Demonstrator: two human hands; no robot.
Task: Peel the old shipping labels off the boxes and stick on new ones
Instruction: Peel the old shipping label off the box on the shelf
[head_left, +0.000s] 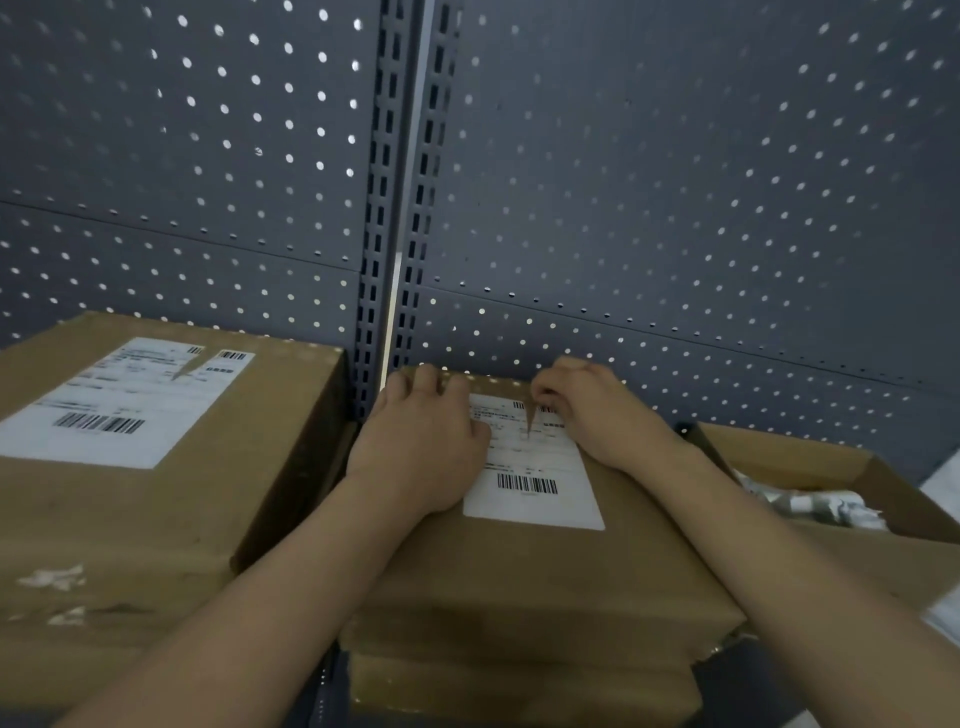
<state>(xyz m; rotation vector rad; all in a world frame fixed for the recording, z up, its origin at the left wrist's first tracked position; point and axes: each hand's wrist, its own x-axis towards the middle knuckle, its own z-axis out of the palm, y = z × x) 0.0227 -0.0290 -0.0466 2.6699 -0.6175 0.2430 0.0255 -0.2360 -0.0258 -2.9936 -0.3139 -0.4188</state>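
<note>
Starting at the left: there's the left box (130, 467), brown cardboard, with the left label (119, 400) stuck toward its far left corner. That one already has a rip coming down from its top edge, but nobody is touching it.

Next over, the left hand (421, 447) lies palm-down on the middle box (545, 571), fingers reaching to the far edge, thumb side right against the sticker. I'd say it's there to pin the box so it doesn't slide or lift while the other hand pulls. It's pressing, not gripping anything.

The middle label (535, 467) sits on the far half of that box's top, barcode end nearest the person and mostly still stuck flat. There's a tear at its top edge, and the right hand (597, 410) is curled up right there, fingertips pinched on the paper beside the rip. It's a bit blurry, so it's hard to say how much has lifted.

Far right is an open box (831, 467) with some wrapped stuff inside. The pegboard (675, 182) runs behind everything.

No new stickers in view, so this looks like early peeling.
</note>
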